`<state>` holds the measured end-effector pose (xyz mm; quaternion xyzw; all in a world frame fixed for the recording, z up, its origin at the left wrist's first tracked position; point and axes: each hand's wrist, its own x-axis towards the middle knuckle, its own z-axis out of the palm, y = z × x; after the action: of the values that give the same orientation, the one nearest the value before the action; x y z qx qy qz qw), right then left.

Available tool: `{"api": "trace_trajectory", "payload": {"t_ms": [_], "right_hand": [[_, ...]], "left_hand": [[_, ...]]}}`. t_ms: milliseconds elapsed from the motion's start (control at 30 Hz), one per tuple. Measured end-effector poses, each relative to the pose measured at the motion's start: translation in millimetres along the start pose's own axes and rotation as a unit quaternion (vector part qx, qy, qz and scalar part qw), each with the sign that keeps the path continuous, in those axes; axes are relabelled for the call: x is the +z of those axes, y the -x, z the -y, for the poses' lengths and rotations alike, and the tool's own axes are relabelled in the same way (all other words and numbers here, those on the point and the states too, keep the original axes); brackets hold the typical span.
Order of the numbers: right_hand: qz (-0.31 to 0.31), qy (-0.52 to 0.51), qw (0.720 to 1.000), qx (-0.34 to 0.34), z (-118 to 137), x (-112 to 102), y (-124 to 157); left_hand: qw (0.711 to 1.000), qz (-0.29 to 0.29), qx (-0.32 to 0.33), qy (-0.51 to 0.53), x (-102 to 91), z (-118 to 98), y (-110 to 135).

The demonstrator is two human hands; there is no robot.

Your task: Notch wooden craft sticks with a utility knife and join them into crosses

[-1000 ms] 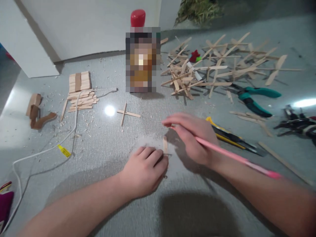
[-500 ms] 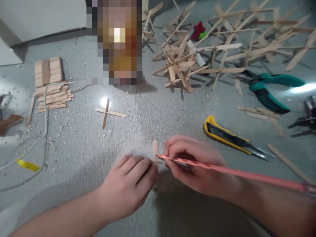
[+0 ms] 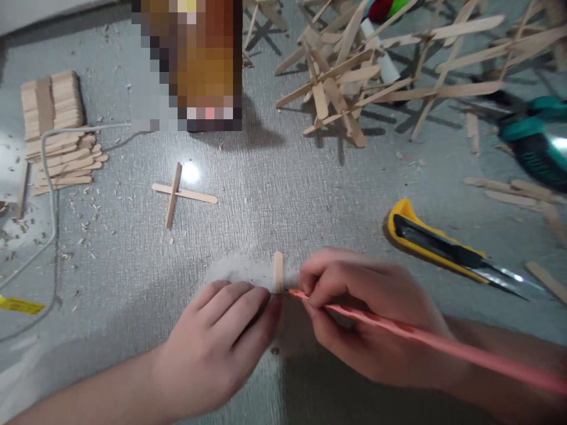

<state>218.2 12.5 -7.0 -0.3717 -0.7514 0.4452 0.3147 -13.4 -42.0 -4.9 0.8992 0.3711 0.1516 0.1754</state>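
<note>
My left hand [image 3: 225, 336] is closed, its fingers pressing a short wooden craft stick [image 3: 278, 270] down on the grey floor; only the stick's far end shows beyond the fingertips. My right hand [image 3: 363, 321] grips a long pink pencil [image 3: 425, 342] in a writing hold, with the tip touching the stick right beside my left fingertips. A pale dusty patch [image 3: 239, 268] surrounds the stick.
A yellow utility knife [image 3: 438, 245] with its blade out lies to the right. Two glued sticks form a cross [image 3: 179, 192] ahead left. A pile of crossed sticks [image 3: 354, 77], teal pliers [image 3: 535, 141], a stick stack [image 3: 55, 130], a white cable [image 3: 48, 195] and a blurred bottle [image 3: 195, 59] lie farther off.
My right hand came in from above the stick and brought the pencil tip down to it. The view has dropped closer to the floor. My left hand kept its place.
</note>
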Motion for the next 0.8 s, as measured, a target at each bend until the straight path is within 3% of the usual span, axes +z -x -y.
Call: {"api": "trace_trajectory", "payload": {"t_ms": [300, 800], "right_hand": [[0.000, 0.026, 0.999, -0.038, -0.1, 0.6, 2.4], [0.009, 0.053, 0.998, -0.036, 1.1, 1.6, 2.1]], "left_hand": [[1.000, -0.016, -0.001, 0.027, 2.0, 0.2, -1.3], [0.999, -0.009, 0.004, 0.038, 0.5, -0.2, 0.0]]}}
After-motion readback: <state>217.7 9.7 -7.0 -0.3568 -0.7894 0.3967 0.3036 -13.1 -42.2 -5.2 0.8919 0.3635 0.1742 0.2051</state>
